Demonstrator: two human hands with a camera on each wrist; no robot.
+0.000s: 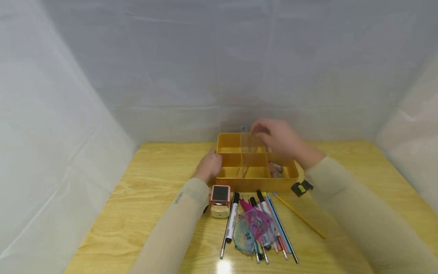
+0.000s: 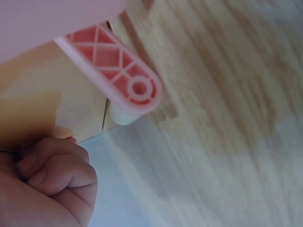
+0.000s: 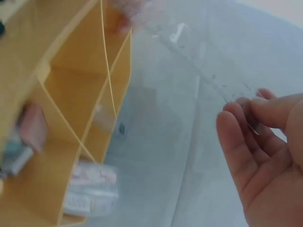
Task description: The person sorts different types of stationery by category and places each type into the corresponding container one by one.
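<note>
Head view is showing the left hand (image 1: 208, 166) resting, fingers curled, against the left wall of the yellow divided tray (image 1: 253, 184) at mid-frame; whether it is gripping the wall is not clear. Below it, a small pink device (image 1: 220, 200) is sitting beside a row of pens and pencils (image 1: 263, 224) with translucent rulers lying on them. Right of centre, the right hand (image 1: 278, 139) is pinching a clear ruler (image 1: 248, 150) by its top edge, holding it upright over the tray's middle compartments, its long axis running up and down the frame, lower end dipping into the tray.
</note>
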